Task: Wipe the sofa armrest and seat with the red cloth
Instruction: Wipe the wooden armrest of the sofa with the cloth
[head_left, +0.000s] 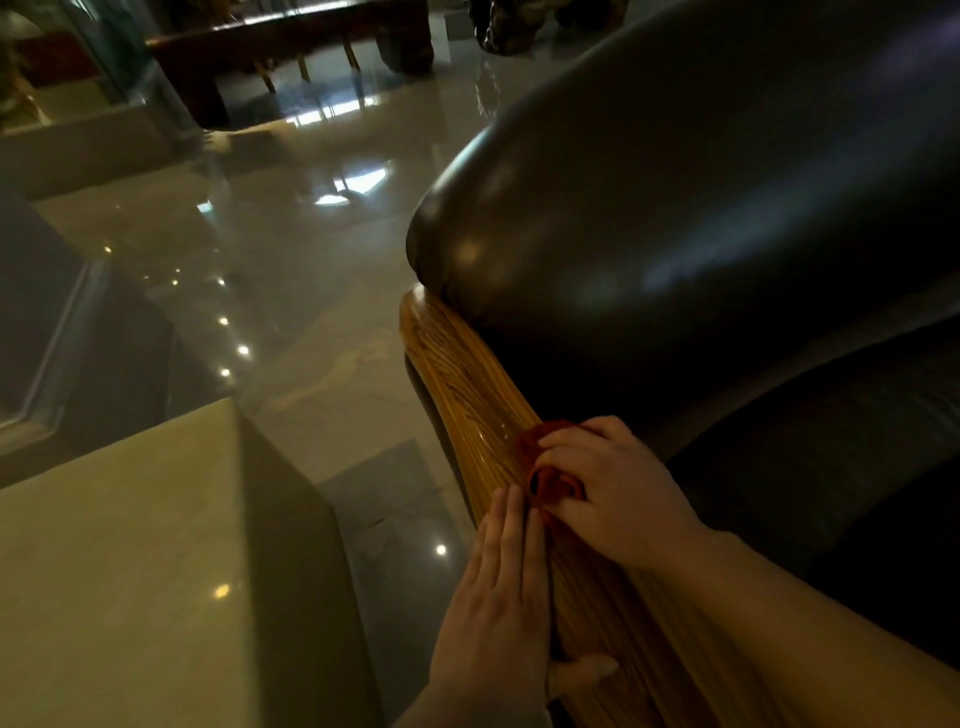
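Head view: the right hand (618, 493) presses the bunched red cloth (545, 467) onto the wooden armrest (467, 374) to wipe it, while the left hand (498, 608) lies open and flat, empty, probably for support.

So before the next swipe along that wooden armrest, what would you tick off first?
1. Red cloth in hand: ok, bunched under the right hand.
2. Cloth touching the wooden armrest: ok.
3. Left hand steadying: ok, flat along the armrest's outer edge, thumb over the top.
4. Path ahead along the wood: ok, nothing lies on it.
5. Wood already clean: cannot tell, too dim and glossy.
6. Leather seat wiped: cannot tell.
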